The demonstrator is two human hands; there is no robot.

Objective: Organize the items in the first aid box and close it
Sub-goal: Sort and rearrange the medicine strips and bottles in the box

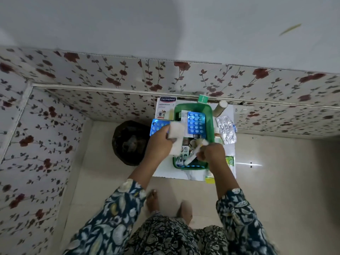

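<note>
**Sorting through the green first aid box**

Looking down, I see the green plastic first aid box [195, 109] sitting lidless on a small white board [165, 171] on the floor, close to the wall. It is a rounded rectangular tub, crowded with foil strips and small packets; a glossy blue blister pack [196, 124] leans upright inside its far half. My left hand [158, 142] is closed around a soft white gauze pad [176, 137] over the box's left rim, with a second blue blister strip [159, 128] lying just behind it. My right hand [209, 152] pinches a slim white tube [193, 153] that slants across the box's near end. A Hansaplast carton [164, 108] stands at the far left corner, a crinkled silver foil strip [227, 131] lies to the right, and a pale bottle [219, 108] lies beside it. Left of the board sits a dark round basket [128, 142]. Cream floor tiles [276, 181] meet walls papered in a red rose pattern [92, 74].
</note>
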